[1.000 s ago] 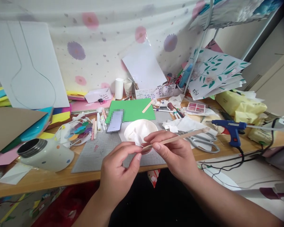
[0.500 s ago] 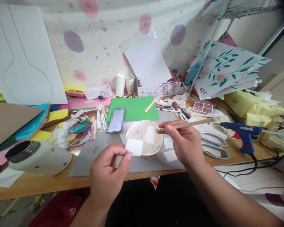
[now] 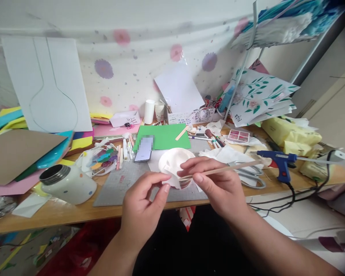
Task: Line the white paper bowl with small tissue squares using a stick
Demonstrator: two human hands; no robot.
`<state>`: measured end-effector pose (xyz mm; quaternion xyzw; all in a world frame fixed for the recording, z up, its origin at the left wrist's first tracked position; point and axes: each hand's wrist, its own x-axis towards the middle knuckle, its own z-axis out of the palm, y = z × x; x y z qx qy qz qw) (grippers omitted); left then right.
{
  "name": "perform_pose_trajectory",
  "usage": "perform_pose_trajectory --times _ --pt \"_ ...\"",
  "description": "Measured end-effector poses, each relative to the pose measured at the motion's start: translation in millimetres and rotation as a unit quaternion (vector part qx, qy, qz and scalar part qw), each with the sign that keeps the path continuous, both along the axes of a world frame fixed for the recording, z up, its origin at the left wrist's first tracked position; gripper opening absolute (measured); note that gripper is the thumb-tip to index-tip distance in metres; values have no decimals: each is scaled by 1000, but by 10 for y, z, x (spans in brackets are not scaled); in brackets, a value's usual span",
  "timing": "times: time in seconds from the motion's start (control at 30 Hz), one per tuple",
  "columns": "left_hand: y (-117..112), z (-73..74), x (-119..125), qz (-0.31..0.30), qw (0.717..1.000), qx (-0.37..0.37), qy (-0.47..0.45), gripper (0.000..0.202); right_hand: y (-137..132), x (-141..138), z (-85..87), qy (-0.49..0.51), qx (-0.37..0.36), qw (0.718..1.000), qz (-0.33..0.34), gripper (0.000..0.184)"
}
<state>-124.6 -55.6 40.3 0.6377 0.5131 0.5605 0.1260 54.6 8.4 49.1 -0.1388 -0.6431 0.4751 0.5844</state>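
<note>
Between thumb and fingers, my left hand (image 3: 146,199) pinches a small piece of white paper (image 3: 174,183). My right hand (image 3: 218,182) grips a thin wooden stick (image 3: 232,167), its near tip against or just over the paper; contact is hard to make out. Both hands are in front of a white paper bowl (image 3: 172,156), which the paper and fingers partly cover. Under the bowl lies a grey cutting mat (image 3: 112,193).
A phone (image 3: 144,148) leans by a green sheet (image 3: 163,136) behind the bowl. A white jar (image 3: 71,186) lies tilted at left. To the right are scissors (image 3: 251,180) and a blue glue gun (image 3: 281,163) with its cable.
The paper has tilted, and my right hand has brought the stick's tip from the bowl's rim over to it. My hands are closer together. The camera view has shifted, showing more wall.
</note>
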Motion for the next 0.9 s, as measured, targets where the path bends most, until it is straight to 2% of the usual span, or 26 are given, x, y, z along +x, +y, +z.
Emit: perform_pose_trajectory --times 0.07,0.23,0.43,0.53,0.63,0.77,0.9 --pt "-56 26 53 -28 999 -15 -22 23 -111 10 20 30 -29 998 45 15" --pt "-86 38 128 -45 997 -27 -54 20 -165 55 -3 73 -69 993 69 11" --pt "59 45 117 -33 998 35 34 16 -92 77 -94 90 -123 982 108 6" --pt "105 15 105 -29 998 42 36 13 -45 78 -126 96 -134 980 108 6" --pt "107 -23 101 -52 999 -2 2 13 -10 82 -128 89 -121 985 89 6" --pt "84 -28 112 -5 998 -56 -32 6 -3 87 -100 76 -114 988 67 7" --pt "66 9 122 8 996 -63 -58 7 -26 90 -82 81 -121 987 61 4"
